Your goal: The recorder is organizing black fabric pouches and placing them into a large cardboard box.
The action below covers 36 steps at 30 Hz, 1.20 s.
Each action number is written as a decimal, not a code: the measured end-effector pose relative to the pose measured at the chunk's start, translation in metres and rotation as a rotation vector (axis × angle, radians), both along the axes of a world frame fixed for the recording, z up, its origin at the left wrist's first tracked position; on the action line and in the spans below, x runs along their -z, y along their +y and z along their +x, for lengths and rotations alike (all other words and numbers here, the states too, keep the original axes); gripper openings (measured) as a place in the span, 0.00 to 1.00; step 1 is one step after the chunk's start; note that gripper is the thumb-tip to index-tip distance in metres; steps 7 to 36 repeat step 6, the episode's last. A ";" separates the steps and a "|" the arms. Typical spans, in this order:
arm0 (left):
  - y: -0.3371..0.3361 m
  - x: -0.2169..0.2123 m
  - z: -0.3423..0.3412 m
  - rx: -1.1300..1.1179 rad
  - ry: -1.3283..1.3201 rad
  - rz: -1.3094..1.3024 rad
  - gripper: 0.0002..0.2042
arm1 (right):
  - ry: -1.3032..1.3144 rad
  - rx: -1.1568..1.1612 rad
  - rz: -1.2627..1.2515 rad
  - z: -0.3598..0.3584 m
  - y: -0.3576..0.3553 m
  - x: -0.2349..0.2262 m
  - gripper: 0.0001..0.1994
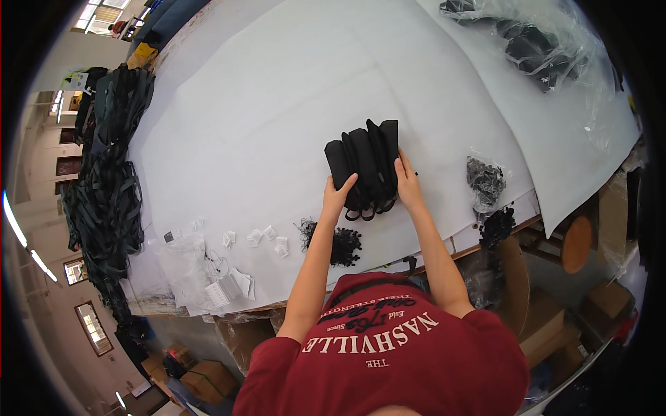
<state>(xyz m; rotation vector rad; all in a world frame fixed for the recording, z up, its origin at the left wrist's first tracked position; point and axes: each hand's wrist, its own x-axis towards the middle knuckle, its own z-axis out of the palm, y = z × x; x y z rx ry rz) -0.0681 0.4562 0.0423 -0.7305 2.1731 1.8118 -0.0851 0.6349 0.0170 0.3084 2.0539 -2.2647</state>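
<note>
A bundle of several black fabric pouches [359, 163] rests on the white-covered table, standing side by side with dark loops at the near end. My left hand [338, 195] grips the bundle's lower left side, its thumb lying against the front. On the opposite side, my right hand [408, 183] presses the bundle, with its fingers partly hidden behind it. Just right of my left forearm lies a pile of small black parts with thin cords [345, 246].
Small white tags [281, 246] and white cards [225, 290] lie at the near left. Black straps [104, 208] are heaped along the left edge. To the right sit a bag of small black pieces [485, 182], a plastic-wrapped black bundle [531, 48] and a round stool [576, 244].
</note>
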 end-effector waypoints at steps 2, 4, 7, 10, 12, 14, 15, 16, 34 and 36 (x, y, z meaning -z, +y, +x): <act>-0.006 0.005 -0.003 0.026 -0.011 -0.039 0.30 | -0.053 -0.047 0.056 -0.004 -0.002 0.002 0.25; -0.007 0.006 -0.005 0.037 -0.019 -0.072 0.30 | -0.102 -0.089 0.066 -0.005 -0.002 -0.002 0.24; -0.005 0.004 -0.009 0.076 -0.001 0.033 0.36 | -0.038 -0.076 -0.055 -0.011 -0.004 0.010 0.25; -0.005 0.004 -0.009 0.076 -0.001 0.033 0.36 | -0.038 -0.076 -0.055 -0.011 -0.004 0.010 0.25; -0.005 0.004 -0.009 0.076 -0.001 0.033 0.36 | -0.038 -0.076 -0.055 -0.011 -0.004 0.010 0.25; -0.005 0.004 -0.009 0.076 -0.001 0.033 0.36 | -0.038 -0.076 -0.055 -0.011 -0.004 0.010 0.25; -0.005 0.004 -0.009 0.076 -0.001 0.033 0.36 | -0.038 -0.076 -0.055 -0.011 -0.004 0.010 0.25; -0.005 0.004 -0.009 0.076 -0.001 0.033 0.36 | -0.038 -0.076 -0.055 -0.011 -0.004 0.010 0.25; -0.005 0.004 -0.009 0.076 -0.001 0.033 0.36 | -0.038 -0.076 -0.055 -0.011 -0.004 0.010 0.25; -0.005 0.004 -0.009 0.076 -0.001 0.033 0.36 | -0.038 -0.076 -0.055 -0.011 -0.004 0.010 0.25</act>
